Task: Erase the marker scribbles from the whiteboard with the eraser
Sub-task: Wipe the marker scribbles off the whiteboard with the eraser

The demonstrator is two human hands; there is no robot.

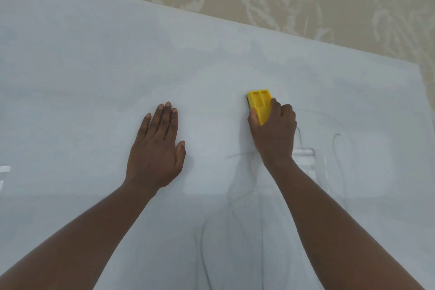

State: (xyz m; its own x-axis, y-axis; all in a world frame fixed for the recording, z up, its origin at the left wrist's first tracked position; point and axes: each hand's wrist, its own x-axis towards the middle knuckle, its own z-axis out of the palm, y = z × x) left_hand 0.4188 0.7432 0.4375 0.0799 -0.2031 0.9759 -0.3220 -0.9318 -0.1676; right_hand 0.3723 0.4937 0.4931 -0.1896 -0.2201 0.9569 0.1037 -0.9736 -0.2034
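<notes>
Looking at where the marks sit, it's the right hand [274,132] that matters: it's clamped around the yellow eraser [259,105], thumb on one side and fingers on the other, near the middle of the whiteboard [94,59]. The eraser's long axis runs about 12 to 6, tipped slightly toward 11. What's left of the scribbles [336,146] is faint grey lines at roughly 4 to 6 o'clock from it, so I'd guess the next wipe comes back toward the body. The left hand [156,148] lies flat and spread at 9 o'clock, well apart. Eraser's hard ribbed plastic with a dark pad; board's glossy and smooth.
</notes>
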